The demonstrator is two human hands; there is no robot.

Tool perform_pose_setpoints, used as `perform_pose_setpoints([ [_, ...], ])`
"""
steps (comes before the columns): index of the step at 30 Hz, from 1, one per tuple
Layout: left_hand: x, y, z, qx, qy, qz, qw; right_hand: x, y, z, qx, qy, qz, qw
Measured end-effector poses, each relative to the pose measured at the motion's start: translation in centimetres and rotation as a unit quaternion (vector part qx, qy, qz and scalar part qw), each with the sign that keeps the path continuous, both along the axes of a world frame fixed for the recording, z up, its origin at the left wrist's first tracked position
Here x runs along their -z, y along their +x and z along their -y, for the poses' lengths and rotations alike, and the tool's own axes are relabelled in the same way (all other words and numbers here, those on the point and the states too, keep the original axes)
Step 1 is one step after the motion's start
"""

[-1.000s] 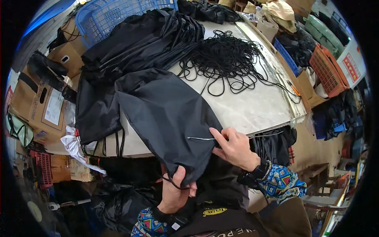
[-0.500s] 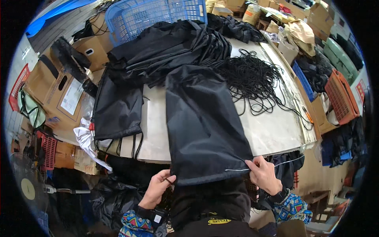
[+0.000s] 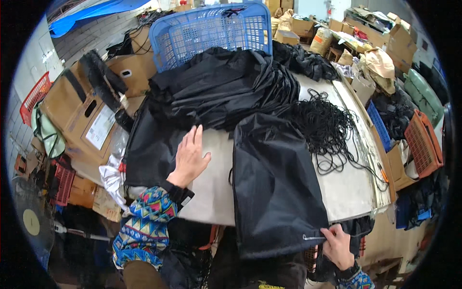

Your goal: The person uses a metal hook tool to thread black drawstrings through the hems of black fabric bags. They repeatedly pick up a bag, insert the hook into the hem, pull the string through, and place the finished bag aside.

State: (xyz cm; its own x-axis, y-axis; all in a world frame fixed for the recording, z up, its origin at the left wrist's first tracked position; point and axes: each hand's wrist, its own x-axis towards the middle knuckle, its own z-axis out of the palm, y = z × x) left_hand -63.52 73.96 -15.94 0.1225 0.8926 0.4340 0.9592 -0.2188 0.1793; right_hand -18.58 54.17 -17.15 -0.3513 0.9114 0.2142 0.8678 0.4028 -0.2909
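A black drawstring bag (image 3: 276,188) lies over the near edge of the table, its hemmed end hanging toward me. At that end's right corner my right hand (image 3: 338,246) pinches a thin metal threading wire (image 3: 314,237), whose looped tip shows against the black fabric. The fingers hide part of the wire. My left hand (image 3: 191,156) is off this bag, fingers stretched out and holding nothing, above the table beside another black bag (image 3: 151,154) on the left. A tangled heap of black cord (image 3: 327,127) lies right of the bag.
A large pile of black fabric (image 3: 226,89) covers the far table in front of a blue plastic basket (image 3: 211,36). Cardboard boxes (image 3: 79,120) stand at the left. Beyond the right table edge are an orange crate (image 3: 423,144) and a blue crate (image 3: 380,126).
My left hand has let go of the bag's hem and reached forward and left, opening. The right hand has moved slightly right and down with the wire; less of the wire shows.
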Motion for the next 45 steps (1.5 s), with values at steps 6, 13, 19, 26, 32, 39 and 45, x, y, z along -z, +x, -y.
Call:
perform_pose_setpoints([
  [6, -0.1, 3.5, -12.7, 0.026, 0.018, -0.183, 0.983, -0.5, 0.6, -0.9, 0.040, -0.052, 0.010, 0.998],
  [13, 5.1, -1.0, -25.1, 0.096, -0.001, -0.210, 0.973, -0.8, 1.7, -4.2, 0.066, -0.098, -0.010, 0.993],
  [19, 6.4, 5.8, -28.4, 0.279, 0.049, -0.239, 0.929, -0.5, 1.2, -5.6, 0.081, -0.124, -0.011, 0.989],
  [26, 4.8, 8.2, -32.0, 0.180, -0.036, -0.235, 0.954, -1.1, 0.6, -7.1, 0.044, -0.129, -0.023, 0.990],
  [32, 1.7, 2.9, -21.9, 0.221, 0.034, 0.072, 0.972, -0.7, 0.0, -6.5, 0.027, -0.126, -0.024, 0.991],
  [39, 5.5, 4.3, 3.1, -0.006, -0.357, 0.599, 0.716, 0.2, -1.6, -5.9, -0.055, -0.117, -0.091, 0.987],
  [45, 0.2, 1.7, 5.7, -0.153, -0.280, 0.430, 0.844, -0.8, -4.6, -5.5, -0.153, -0.097, -0.111, 0.977],
])
